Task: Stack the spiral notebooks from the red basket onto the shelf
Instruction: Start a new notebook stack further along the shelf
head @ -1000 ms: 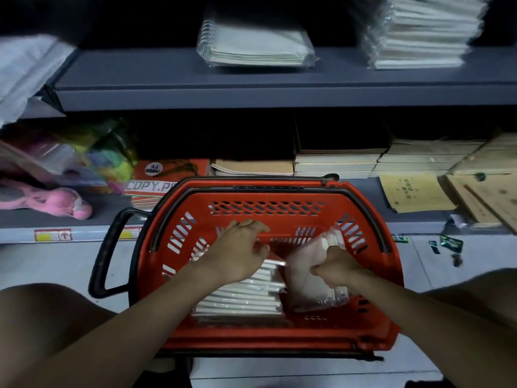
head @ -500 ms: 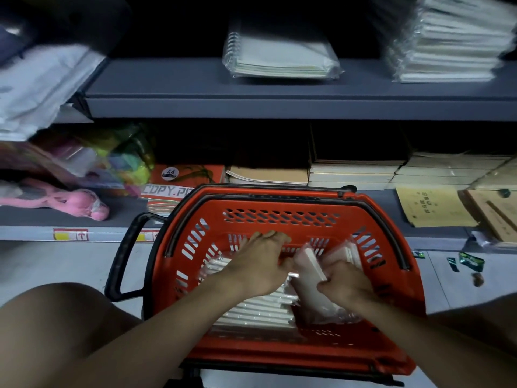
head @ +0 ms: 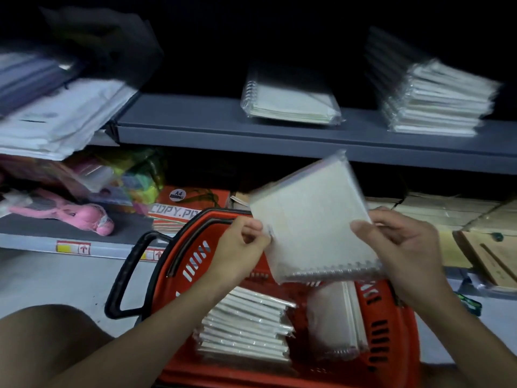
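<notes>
Both hands, left hand (head: pixel 237 242) and right hand (head: pixel 402 247), grip one notebook (head: pixel 310 217) above the basket (head: pixel 391 326); the shelf (head: pixel 223 127) sits higher, straight ahead.

Both hands hold a plastic-wrapped spiral notebook (head: pixel 310 219) tilted above the red basket (head: pixel 391 326): the left hand (head: pixel 240 247) pinches its left edge and the right hand (head: pixel 402 247) grips its right side, spiral edge lowest. More wrapped notebooks (head: pixel 246 329) lie stacked in the basket. On the grey shelf (head: pixel 195 124) behind sit a short stack (head: pixel 291 102) and a taller stack (head: pixel 436 102).
</notes>
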`<state>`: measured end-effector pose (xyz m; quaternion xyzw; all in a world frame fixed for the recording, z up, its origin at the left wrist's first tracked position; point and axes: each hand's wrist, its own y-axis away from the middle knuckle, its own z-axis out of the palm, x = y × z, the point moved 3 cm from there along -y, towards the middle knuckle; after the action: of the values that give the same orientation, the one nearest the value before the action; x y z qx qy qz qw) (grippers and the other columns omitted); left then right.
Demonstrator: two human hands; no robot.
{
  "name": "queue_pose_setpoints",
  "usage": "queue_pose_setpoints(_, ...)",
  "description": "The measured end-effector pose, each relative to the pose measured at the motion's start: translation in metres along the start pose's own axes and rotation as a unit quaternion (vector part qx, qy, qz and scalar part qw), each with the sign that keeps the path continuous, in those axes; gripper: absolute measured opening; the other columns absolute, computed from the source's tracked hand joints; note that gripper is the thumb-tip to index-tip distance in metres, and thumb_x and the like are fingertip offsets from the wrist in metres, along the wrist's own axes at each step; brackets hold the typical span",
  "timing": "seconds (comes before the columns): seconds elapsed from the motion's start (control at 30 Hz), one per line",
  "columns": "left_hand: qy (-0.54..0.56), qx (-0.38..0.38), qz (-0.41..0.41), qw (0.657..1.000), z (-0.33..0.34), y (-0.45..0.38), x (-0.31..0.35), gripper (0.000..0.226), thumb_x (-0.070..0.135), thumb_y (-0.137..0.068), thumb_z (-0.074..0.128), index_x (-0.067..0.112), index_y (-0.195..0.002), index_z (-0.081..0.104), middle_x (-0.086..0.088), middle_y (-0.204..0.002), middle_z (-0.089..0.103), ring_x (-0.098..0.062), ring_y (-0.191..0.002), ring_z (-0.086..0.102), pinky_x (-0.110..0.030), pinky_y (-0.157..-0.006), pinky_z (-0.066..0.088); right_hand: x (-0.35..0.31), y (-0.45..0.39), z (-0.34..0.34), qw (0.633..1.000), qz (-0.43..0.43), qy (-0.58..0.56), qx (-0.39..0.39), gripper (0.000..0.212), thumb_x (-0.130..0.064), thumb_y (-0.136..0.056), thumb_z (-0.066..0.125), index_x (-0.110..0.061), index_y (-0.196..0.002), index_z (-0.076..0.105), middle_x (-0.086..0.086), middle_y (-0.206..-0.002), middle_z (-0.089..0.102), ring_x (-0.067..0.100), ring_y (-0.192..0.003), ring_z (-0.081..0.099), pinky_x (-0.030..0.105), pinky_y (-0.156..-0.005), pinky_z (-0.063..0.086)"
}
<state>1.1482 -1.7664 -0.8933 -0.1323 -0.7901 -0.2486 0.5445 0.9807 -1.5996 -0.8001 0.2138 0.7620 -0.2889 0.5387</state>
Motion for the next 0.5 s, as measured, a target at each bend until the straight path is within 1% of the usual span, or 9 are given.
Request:
queue_pose_setpoints(0.07,0.107,0.043,0.003,0.993,-0.005,0.001,0.015,0.024,0.021,-0.086,0.074,0.020,-0.106,0.060,-0.004,-0.104,0.068,-0.021,-0.100,0.066,-0.039,-0.090,0.055,-0.023,-0.002,-0.008,0.996,0.004,-0.077,0.052,0.007,-0.021,-0.081,0.071,-0.023,-0.081,0.078,0.007,-0.081,0.076,0.024,-0.073,0.071,0.036,-0.063,0.055)
queue_pose_setpoints(0.13,0.215,0.030,-0.001,0.976,-0.009,0.002,0.029,0.036,0.032,-0.082,0.079,0.015,-0.106,0.060,-0.009,-0.108,0.070,-0.025,-0.104,0.068,-0.045,-0.098,0.052,-0.037,-0.006,-0.015,0.979,0.047,-0.177,0.091,0.010,-0.028,-0.077,0.071,-0.020,-0.080,0.077,0.006,-0.085,0.075,0.026,-0.082,0.071,0.039,-0.070,0.058)
queue_pose_setpoints(0.2,0.303,-0.086,0.005,0.949,-0.008,0.007,0.044,0.047,0.041,-0.083,0.076,0.009,-0.115,0.062,-0.012,-0.119,0.069,-0.028,-0.113,0.065,-0.048,-0.105,0.047,-0.040,-0.009,-0.017,0.948,0.103,-0.275,0.123,0.023,-0.030,-0.075,0.072,-0.014,-0.091,0.076,0.011,-0.096,0.076,0.029,-0.090,0.073,0.043,-0.077,0.060)
queue_pose_setpoints(0.27,0.376,-0.207,0.013,0.903,-0.004,0.014,0.059,0.056,0.035,-0.088,0.071,-0.002,-0.127,0.056,-0.023,-0.134,0.061,-0.037,-0.125,0.059,-0.050,-0.104,0.049,-0.039,-0.012,-0.013,0.922,0.155,-0.328,0.133,0.039,-0.033,-0.077,0.070,-0.009,-0.108,0.072,0.016,-0.110,0.074,0.033,-0.101,0.072,0.050,-0.086,0.058)
queue_pose_setpoints(0.33,0.443,-0.285,0.032,0.849,-0.006,0.020,0.075,0.069,0.027,-0.086,0.076,-0.011,-0.135,0.045,-0.032,-0.141,0.051,-0.045,-0.133,0.050,-0.056,-0.105,0.046,-0.037,-0.016,-0.004,0.902,0.189,-0.375,0.101,0.047,-0.036,-0.084,0.065,-0.009,-0.122,0.067,0.018,-0.119,0.071,0.036,-0.109,0.069,0.056,-0.096,0.051)
queue_pose_setpoints(0.37,0.471,-0.313,0.041,0.824,-0.010,0.022,0.084,0.068,0.023,-0.083,0.078,-0.011,-0.133,0.048,-0.033,-0.142,0.049,-0.047,-0.135,0.046,-0.059,-0.106,0.043,-0.038,-0.019,0.001,0.891,0.203,-0.399,0.076,0.048,-0.039,-0.089,0.062,-0.010,-0.127,0.065,0.018,-0.122,0.070,0.037,-0.112,0.068,0.057,-0.099,0.048)
queue_pose_setpoints(0.43,0.507,-0.362,0.061,0.780,-0.020,0.020,0.098,0.041,0.017,-0.079,0.081,-0.003,-0.110,0.063,-0.030,-0.138,0.050,-0.049,-0.135,0.042,-0.064,-0.103,0.041,-0.036,-0.022,0.016,0.861,0.227,-0.453,0.037,0.048,-0.041,-0.094,0.055,-0.012,-0.131,0.064,0.016,-0.124,0.070,0.034,-0.113,0.068,0.052,-0.098,0.051)
queue_pose_setpoints(0.47,0.503,-0.378,0.075,0.773,-0.025,0.018,0.106,0.031,0.014,-0.080,0.081,0.002,-0.103,0.064,-0.027,-0.135,0.051,-0.049,-0.133,0.042,-0.065,-0.102,0.042,-0.035,-0.024,0.024,0.846,0.231,-0.479,0.032,0.046,-0.039,-0.093,0.057,-0.012,-0.130,0.065,0.014,-0.125,0.070,0.029,-0.112,0.068,0.046,-0.096,0.054)
queue_pose_setpoints(0.5,0.484,-0.379,0.093,0.783,-0.030,0.016,0.112,0.030,0.014,-0.082,0.079,0.006,-0.106,0.063,-0.025,-0.132,0.053,-0.048,-0.130,0.045,-0.065,-0.100,0.044,-0.034,-0.026,0.031,0.835,0.231,-0.498,0.033,0.045,-0.037,-0.088,0.065,-0.013,-0.126,0.068,0.012,-0.125,0.070,0.026,-0.108,0.067,0.036,-0.094,0.054)
